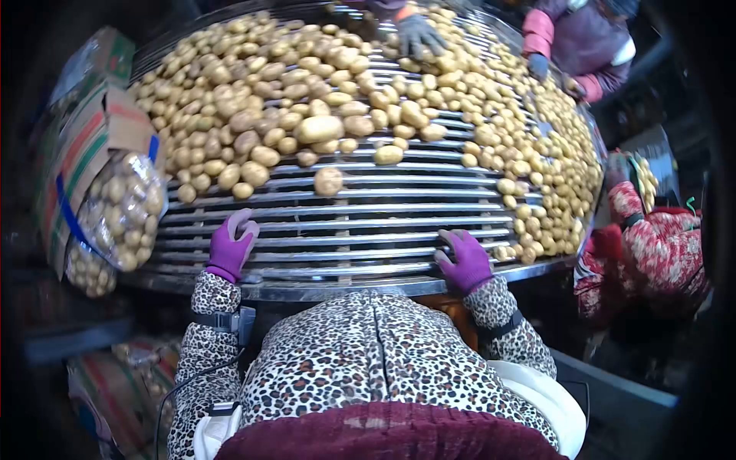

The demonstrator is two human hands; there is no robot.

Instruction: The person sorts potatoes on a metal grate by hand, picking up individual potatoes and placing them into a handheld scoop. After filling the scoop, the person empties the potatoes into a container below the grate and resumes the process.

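While potatoes (328, 181) covered the roller table (345, 211), left hand (230, 247) and right hand (466, 261) rested empty at its near edge, fingers (245, 224) loosely open.

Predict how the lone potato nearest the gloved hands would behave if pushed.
The lone potato looks rounded, so it would probably roll rather than slide. It lies across smooth metal rollers, which likely give little grip. It seems solid, so probably stiff and hefty for its size.

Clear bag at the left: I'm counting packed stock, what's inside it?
Small potatoes fill the clear bag, seen through the plastic. Its far side, against the cardboard box, is hidden.
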